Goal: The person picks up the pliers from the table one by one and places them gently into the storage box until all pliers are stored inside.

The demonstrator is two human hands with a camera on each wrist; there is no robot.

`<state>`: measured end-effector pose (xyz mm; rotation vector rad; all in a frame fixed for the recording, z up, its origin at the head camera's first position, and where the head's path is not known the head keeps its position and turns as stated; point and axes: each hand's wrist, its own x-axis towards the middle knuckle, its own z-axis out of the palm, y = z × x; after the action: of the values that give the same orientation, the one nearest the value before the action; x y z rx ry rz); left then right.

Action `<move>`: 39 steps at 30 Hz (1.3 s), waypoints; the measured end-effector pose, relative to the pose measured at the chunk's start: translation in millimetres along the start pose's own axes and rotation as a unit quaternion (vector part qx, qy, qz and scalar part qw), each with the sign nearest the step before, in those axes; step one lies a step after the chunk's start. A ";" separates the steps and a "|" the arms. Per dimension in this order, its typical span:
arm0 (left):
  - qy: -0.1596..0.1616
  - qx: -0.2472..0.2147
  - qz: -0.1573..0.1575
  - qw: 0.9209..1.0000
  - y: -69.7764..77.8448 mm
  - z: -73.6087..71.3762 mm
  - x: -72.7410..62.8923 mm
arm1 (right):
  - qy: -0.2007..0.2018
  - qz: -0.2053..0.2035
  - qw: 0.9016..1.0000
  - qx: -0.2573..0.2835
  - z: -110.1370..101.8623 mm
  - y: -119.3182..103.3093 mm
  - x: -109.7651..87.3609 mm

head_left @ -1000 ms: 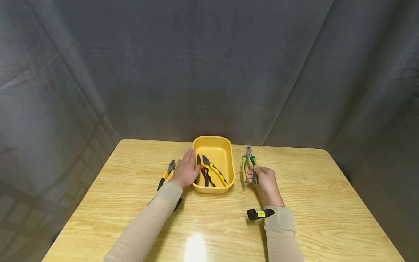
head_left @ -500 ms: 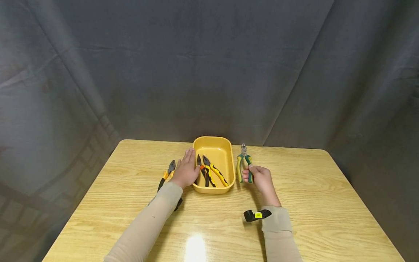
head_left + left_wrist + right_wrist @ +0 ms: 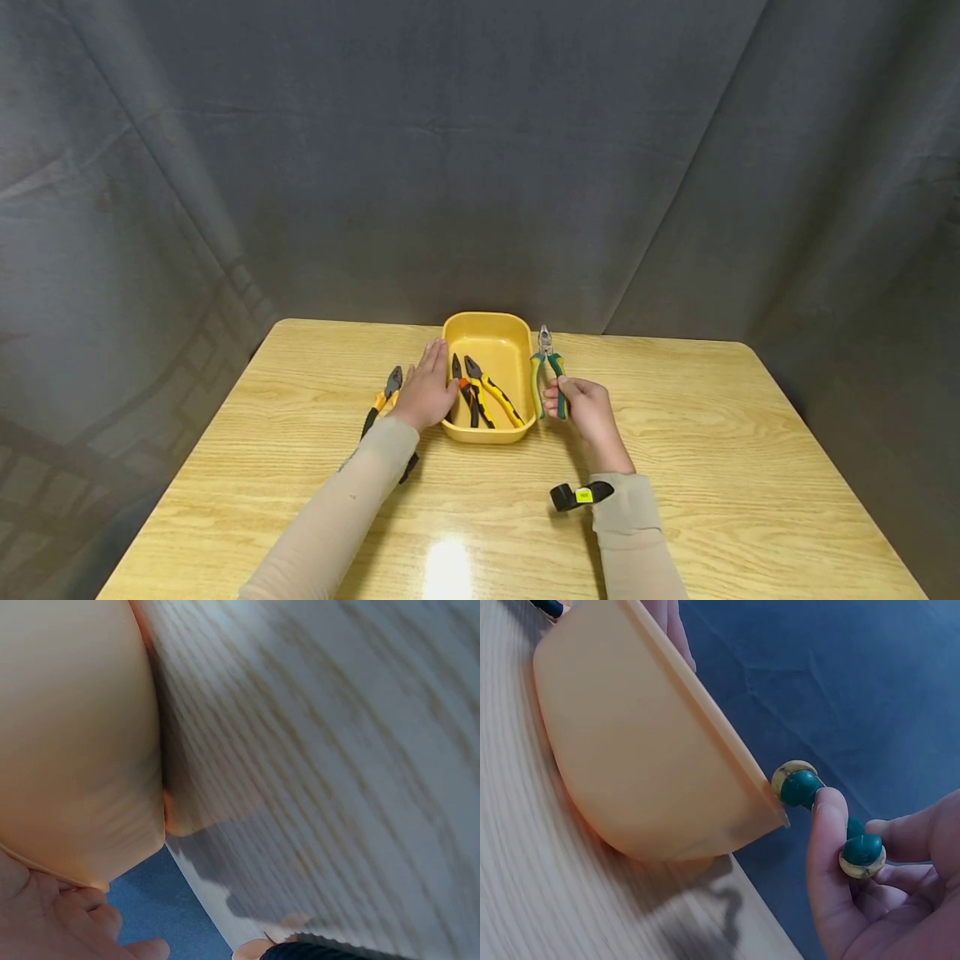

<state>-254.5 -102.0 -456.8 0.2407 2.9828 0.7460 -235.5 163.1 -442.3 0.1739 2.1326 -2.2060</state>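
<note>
A yellow plastic basin (image 3: 489,436) stands at the table's back middle. Two pairs of pliers lie inside: one with yellow-and-black handles (image 3: 501,401), the other with orange-and-black handles (image 3: 468,392). My left hand (image 3: 427,390) rests straight-fingered along the basin's left rim; the left wrist view shows its fingers (image 3: 105,919) at the rim. In my right hand (image 3: 587,408), thumb and fingers pinch one handle of green-and-yellow pliers (image 3: 546,350), jaws pointing away. These pliers are raised beside the basin's right rim, their handle ends (image 3: 862,851) facing the right wrist camera.
Another pair of pliers with orange-and-black handles (image 3: 380,402) lies on the wooden table (image 3: 750,467), left of the basin and partly behind the left hand. A grey curtain (image 3: 480,167) hangs behind the table's back edge.
My right hand has moved left with the green-and-yellow pliers, from well right of the basin up to its right rim. The left hand and the basin have stayed in place.
</note>
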 end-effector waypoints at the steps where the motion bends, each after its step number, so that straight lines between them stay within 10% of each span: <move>1: 0.001 0.000 0.000 1.000 -0.2 -0.1 0.1 | -0.001 0.000 1.000 0.001 0.9 -0.1 -0.2; 39: 0.001 0.003 0.011 1.000 2.0 5.8 2.6 | 0.009 -0.004 0.999 -0.033 17.1 3.7 -5.4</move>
<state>-256.3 -97.1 -461.0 0.2739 2.9901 0.7407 -230.2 145.7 -444.8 0.1824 2.2161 -2.1417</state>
